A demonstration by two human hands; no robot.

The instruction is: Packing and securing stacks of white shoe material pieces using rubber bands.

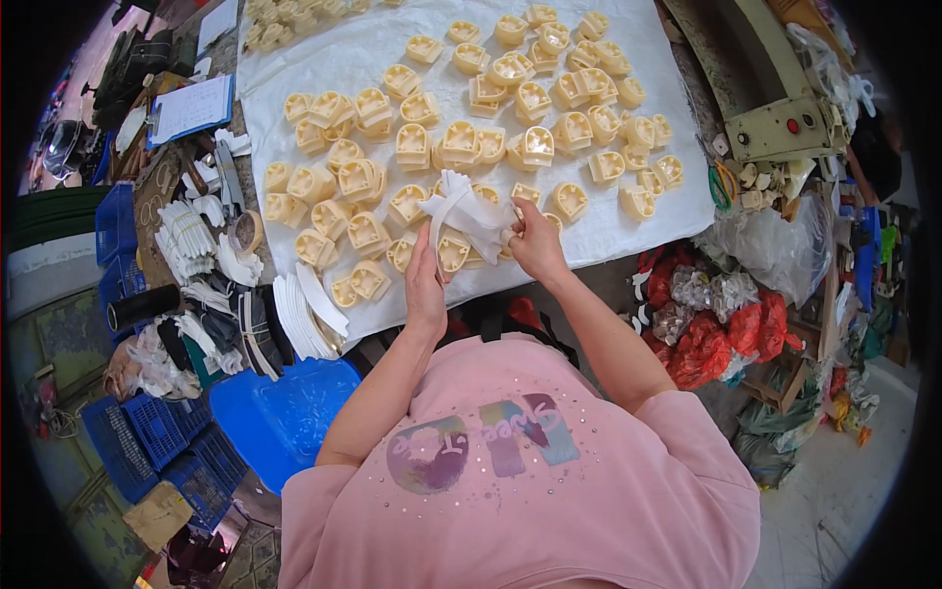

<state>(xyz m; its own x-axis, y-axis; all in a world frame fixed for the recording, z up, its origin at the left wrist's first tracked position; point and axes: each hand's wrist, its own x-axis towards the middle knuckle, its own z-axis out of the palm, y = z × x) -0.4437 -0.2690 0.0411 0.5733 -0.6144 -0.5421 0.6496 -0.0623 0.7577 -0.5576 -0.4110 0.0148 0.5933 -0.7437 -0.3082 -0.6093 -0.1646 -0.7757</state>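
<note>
Both my hands are at the near edge of the white-covered table [392,311]. My left hand [426,280] is closed on a curved white strip [444,218], which stands up from its fingers. To the right of that strip, a crumpled, thin white sheet [476,218] spreads between my hands. My right hand [536,242] pinches the sheet's right side; its exact fingertip contact is partly hidden. Around and beyond my hands lie many cream-coloured, rounded plastic pieces [460,144] with hollow insides. Some of them are partly covered by the sheet and my fingers.
Stacks of white curved strips [302,312] lie at the table's left corner. A blue stool [280,417] and blue crates [147,437] stand at lower left. A clipboard [191,110] lies far left. At right are a machine with buttons [780,130] and red plastic bags [699,348].
</note>
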